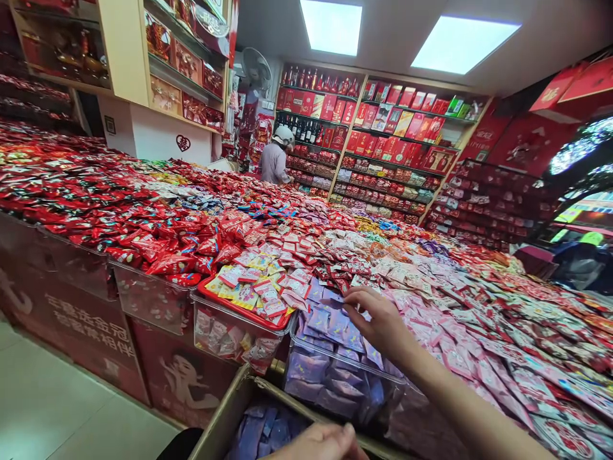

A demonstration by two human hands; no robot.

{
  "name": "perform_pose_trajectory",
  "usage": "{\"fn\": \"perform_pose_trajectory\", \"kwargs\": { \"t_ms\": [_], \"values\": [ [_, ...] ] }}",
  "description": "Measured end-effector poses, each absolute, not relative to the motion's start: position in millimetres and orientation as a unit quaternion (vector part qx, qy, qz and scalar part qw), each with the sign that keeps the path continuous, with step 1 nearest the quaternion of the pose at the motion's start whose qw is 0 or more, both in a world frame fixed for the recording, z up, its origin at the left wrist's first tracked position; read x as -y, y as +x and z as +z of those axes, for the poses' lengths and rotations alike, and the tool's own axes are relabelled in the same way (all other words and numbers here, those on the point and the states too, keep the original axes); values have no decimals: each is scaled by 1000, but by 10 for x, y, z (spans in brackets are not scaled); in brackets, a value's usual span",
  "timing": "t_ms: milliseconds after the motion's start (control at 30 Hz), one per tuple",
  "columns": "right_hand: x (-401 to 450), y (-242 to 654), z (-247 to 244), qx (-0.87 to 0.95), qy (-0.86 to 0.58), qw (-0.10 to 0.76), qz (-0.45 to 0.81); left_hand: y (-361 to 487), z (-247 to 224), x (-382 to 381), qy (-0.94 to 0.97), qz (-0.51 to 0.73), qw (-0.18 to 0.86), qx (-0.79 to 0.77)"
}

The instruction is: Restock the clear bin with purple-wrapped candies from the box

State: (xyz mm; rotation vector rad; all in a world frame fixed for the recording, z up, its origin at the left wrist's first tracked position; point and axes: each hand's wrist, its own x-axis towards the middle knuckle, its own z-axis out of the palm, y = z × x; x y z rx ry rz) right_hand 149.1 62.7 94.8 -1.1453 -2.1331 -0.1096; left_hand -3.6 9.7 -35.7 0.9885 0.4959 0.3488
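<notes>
My right hand (380,322) reaches over a clear bin (330,354) filled with small purple candy packets (335,324). Its thumb and forefinger are pinched on the edge of one purple packet (332,302) at the back of the pile. Low in the view my left hand (328,442) is partly cut off by the bottom edge, with its fingers curled together; whatever is in them is hidden. It hovers over an open cardboard box (246,383), in which more purple packets (263,427) lie.
A red tray (211,294) of yellow and pink packets sits left of the purple bin. Red packets (167,255) and pink packets (450,345) heap the wide display. Behind it a person in a helmet (275,156) stands near shelves (366,115) of boxes and bottles.
</notes>
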Motion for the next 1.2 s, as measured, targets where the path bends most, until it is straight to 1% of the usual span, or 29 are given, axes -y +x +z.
{"fn": "perform_pose_trajectory", "kwargs": {
  "t_ms": [33, 67, 133, 200, 300, 400, 467, 500, 633, 667, 733, 867, 1000, 1067, 1200],
  "values": [
    [-454, 1537, 976, 815, -444, 371, -36, -54, -289, -91, 419, 166, 865, -223],
    [-271, 1573, 986, 814, -446, 372, -24, -75, -221, -86, 372, 163, 892, -198],
    [80, 1612, 948, 832, -434, 345, 1, -115, -102, -75, 310, 154, 930, -125],
    [349, 1607, 867, 856, -406, 318, 33, -145, -26, -63, 276, 152, 945, -83],
    [506, 1557, 785, 877, -372, 284, 105, -144, -22, -47, 257, 187, 942, -110],
    [345, 1513, 824, 854, -417, 281, 130, -104, -104, -41, 273, 228, 917, -178],
    [88, 1481, 871, 831, -469, 282, 97, -79, -162, -38, 288, 235, 904, -211],
    [-70, 1459, 886, 826, -491, 268, 74, -70, -185, -37, 292, 236, 899, -224],
    [-704, 1340, 853, 828, -545, 130, 9, -62, -237, -42, 303, 236, 892, -241],
    [-824, 1310, 827, 829, -549, 104, 5, -65, -243, -50, 305, 236, 891, -238],
    [-984, 1263, 771, 833, -547, 81, 6, -72, -247, -69, 308, 232, 894, -228],
    [-1024, 1227, 710, 846, -528, 74, 3, -79, -230, -97, 303, 233, 895, -229],
    [-918, 1261, 745, 855, -510, 88, 21, -78, -193, -86, 296, 231, 893, -248],
    [-882, 1303, 765, 852, -511, 110, 38, -81, -176, -74, 301, 227, 891, -252],
    [-865, 1432, 745, 812, -548, 184, 82, -89, -151, -51, 310, 222, 888, -255]
  ]
}}
